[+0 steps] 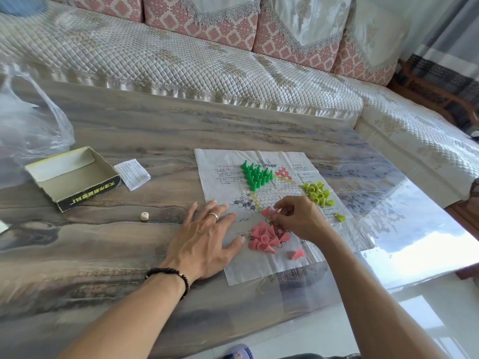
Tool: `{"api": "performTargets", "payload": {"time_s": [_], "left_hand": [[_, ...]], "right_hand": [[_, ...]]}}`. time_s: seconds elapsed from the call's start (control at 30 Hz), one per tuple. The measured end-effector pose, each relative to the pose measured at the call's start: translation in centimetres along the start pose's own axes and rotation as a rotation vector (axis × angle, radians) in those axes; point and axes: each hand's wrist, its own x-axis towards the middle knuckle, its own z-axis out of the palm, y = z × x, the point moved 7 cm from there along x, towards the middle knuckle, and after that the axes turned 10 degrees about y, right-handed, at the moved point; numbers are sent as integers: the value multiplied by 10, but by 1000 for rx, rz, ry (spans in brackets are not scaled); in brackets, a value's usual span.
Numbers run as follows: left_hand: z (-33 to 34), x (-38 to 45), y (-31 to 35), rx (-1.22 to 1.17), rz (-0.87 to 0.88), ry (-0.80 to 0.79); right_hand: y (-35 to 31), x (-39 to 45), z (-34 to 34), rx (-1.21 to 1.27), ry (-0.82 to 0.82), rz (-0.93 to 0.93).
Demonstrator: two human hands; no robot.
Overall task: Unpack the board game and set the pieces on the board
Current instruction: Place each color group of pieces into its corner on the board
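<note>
From the head camera we see our right hand (298, 218) pinch a pink piece (267, 211) over the paper board (334, 229); our left hand (204, 237) lies flat, its grip released, on the tabletop (103, 255). The box (74, 177) holds nothing.

The paper board (261, 208) lies on the table (116, 255), toward its right end. On the board, one group of pieces (255, 174) stands at the far side, a second heap (318, 193) lies at the right, and a third heap (264, 235) lies at the near side. Left of the board sit a leaflet (132, 173) and an open box (74, 174), with a die (144, 216) nearer the front edge. A plastic bag (28, 125) lies at the table's far left; a sofa (181, 66) stands behind the far edge.
</note>
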Motion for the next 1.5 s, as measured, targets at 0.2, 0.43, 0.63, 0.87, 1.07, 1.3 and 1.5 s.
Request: {"api": "performTargets", "payload": {"time_s": [0.2,0.43,0.63,0.87,1.07,1.3,1.5], "left_hand": [[0,0,0,0,6,-1],[-1,0,1,5,11,-8],[-2,0,2,10,1,-18],[-3,-1,2,9,1,-20],[-2,0,2,22,6,-21],[-2,0,1,6,1,-19],[-3,0,2,4,-1,-25]], "right_hand": [[-6,-18,-24,-24,59,-63],[-10,-45,-23,-75,-40,-147],[-11,-54,-11,-101,-63,-174],[6,-41,-29,-113,109,-103],[8,-24,-38,-7,211,6],[14,-13,-14,-8,128,17],[17,-10,-10,-19,127,25]]}}
